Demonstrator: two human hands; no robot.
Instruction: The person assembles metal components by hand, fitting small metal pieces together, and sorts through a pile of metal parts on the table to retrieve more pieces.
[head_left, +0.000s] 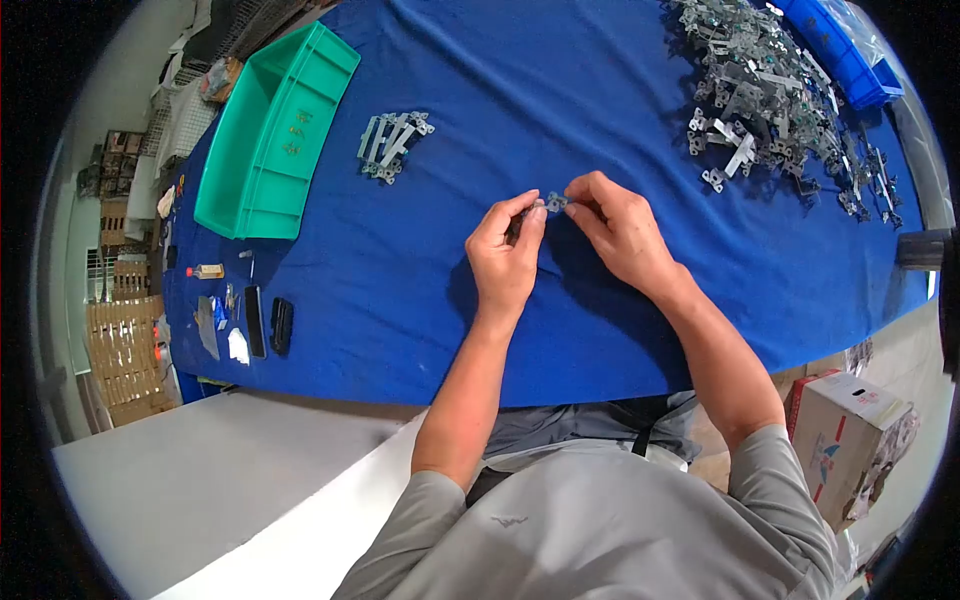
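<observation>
Between my two hands, over the blue cloth, is a small metal bracket [555, 203] with rounded, holed ends. My left hand [502, 245] grips one side of it between thumb and fingers, and its palm side is partly hidden. The thumb and forefinger of my right hand [622, 225] pinch the other side. Up and left of my hands lies a small group of similar metal brackets [392, 143], set roughly side by side. A large tangled heap of metal brackets [760, 95] covers the far right of the table.
A green plastic bin [270, 140] stands at the left, and a blue bin [845, 55] at the far right corner. Near the left edge lie a small bottle [207, 271], a dark phone-like slab [254, 322] and a black case [282, 325]. A cardboard box [845, 435] sits lower right.
</observation>
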